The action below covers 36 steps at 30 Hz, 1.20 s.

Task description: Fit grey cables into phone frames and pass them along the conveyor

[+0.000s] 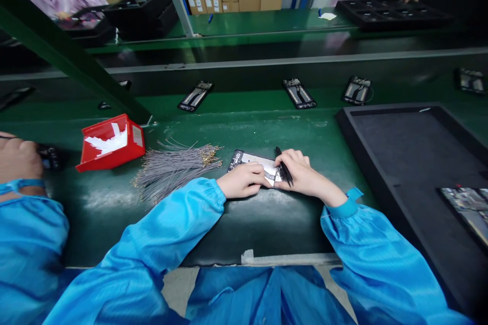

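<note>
An opened phone [256, 159], its inner boards and silvery plate showing, lies on the green bench in front of me. My left hand [244, 181] is closed on its near edge, fingers bent over the plate. At the phone's right end, my right hand [301, 175] holds black tweezers [283, 165] between thumb and forefinger. Its fingertips also touch the phone; exactly what they press there is hidden. Just left of the phone spreads a loose bundle of thin grey cables [177, 167] with gold-coloured ends.
A red bin [138, 138] with white strips stands left of the cables. At right lies a large black tray [345, 129] with another opened phone [467, 208]. Several phone bodies [299, 94] line the back. A co-worker's hand [21, 160] is at far left.
</note>
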{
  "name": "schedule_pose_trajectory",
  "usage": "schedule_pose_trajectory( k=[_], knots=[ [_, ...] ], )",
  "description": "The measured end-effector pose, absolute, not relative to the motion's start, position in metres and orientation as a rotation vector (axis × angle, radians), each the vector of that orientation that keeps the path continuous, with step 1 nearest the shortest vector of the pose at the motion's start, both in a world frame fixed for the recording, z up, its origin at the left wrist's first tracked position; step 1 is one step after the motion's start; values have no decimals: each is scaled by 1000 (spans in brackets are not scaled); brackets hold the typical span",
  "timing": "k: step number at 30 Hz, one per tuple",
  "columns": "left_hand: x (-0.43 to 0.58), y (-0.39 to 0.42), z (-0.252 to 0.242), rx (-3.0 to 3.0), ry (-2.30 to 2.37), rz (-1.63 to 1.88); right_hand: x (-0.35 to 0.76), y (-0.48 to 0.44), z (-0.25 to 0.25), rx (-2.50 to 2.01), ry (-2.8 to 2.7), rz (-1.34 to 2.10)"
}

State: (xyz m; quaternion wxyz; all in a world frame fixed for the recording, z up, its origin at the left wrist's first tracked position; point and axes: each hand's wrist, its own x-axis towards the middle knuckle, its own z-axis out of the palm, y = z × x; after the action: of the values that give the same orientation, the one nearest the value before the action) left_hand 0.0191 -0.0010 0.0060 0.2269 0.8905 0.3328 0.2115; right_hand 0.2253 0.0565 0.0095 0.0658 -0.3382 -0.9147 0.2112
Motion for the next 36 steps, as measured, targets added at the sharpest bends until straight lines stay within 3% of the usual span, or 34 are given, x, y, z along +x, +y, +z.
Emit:
schedule_pose_trajectory(
  k=[15, 24, 36],
  knots=[
    [24, -3, 4, 2411, 1070, 698, 226, 54, 11, -944, -2748, 559],
    [30, -3, 1, 2402, 1207, 653, 211, 57, 34, -911, -3016, 342],
    [23, -1, 6, 2398, 992, 602, 198, 53, 40, -1120, -3040, 442]
  ],
)
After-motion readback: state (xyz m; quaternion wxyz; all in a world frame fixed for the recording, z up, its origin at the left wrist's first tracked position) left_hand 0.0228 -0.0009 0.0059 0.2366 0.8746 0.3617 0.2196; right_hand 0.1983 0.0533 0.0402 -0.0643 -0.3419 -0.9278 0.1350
